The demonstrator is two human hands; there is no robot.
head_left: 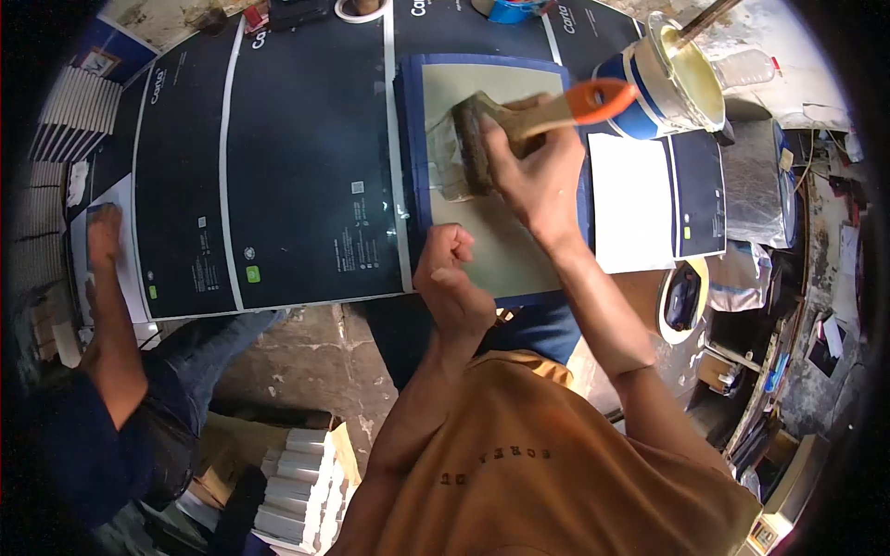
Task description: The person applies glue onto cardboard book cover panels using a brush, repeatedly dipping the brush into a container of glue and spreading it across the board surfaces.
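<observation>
My right hand (pixel 545 176) grips a wide paintbrush (pixel 473 148) with a wooden handle and an orange end. Its dark bristles rest on a pale grey-green sheet (pixel 519 243), where a wet-looking smear shows to their left. Blue borders surround this sheet, which lies on the table. At its lower left edge is my left hand (pixel 454 283), fingers curled in with nothing visible in them. Up to the right stands a white and blue bucket (pixel 644 88) of pale yellow, paste-like stuff, a stick leaning in it.
Dark printed boards (pixel 306 167) cover the table. White paper (pixel 632 199) lies right of the sheet. A tape roll (pixel 362 9) and a blue container (pixel 508 11) sit at the back. At left, a co-worker's hand (pixel 104 233) rests on paper near stacked white blocks (pixel 79 102). A plastic bottle (pixel 746 68) stands behind the bucket.
</observation>
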